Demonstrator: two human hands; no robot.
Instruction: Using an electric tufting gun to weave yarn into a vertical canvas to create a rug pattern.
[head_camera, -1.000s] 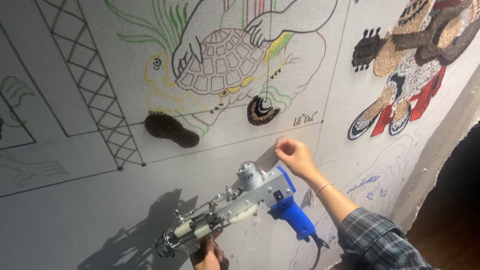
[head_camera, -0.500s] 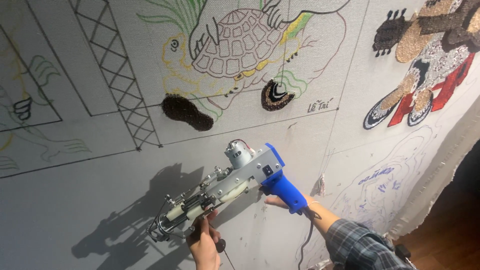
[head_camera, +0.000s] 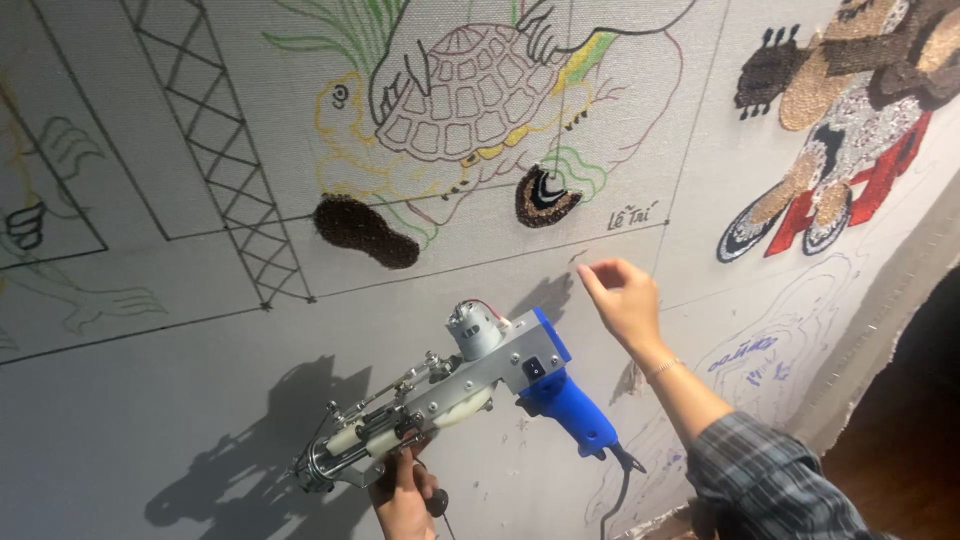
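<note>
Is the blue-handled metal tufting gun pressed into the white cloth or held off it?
Cannot tell; the blue-handled metal tufting gun casts a shadow, tip contact unclear.

Rug tufting workshop, pretty clearly: stretched backing cloth (head_camera: 150, 420) covered in sketched designs, half-tufted yarn patches (head_camera: 365, 232), blue-handled tufting gun (head_camera: 470, 385) out.

Bright, sharp; light from right; hard shadows fall left on cloth (head_camera: 200, 430); right edge dark.

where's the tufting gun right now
The tufting gun sits low in the centre of the head view, held from below by the left hand, beside the raised right hand.
</note>
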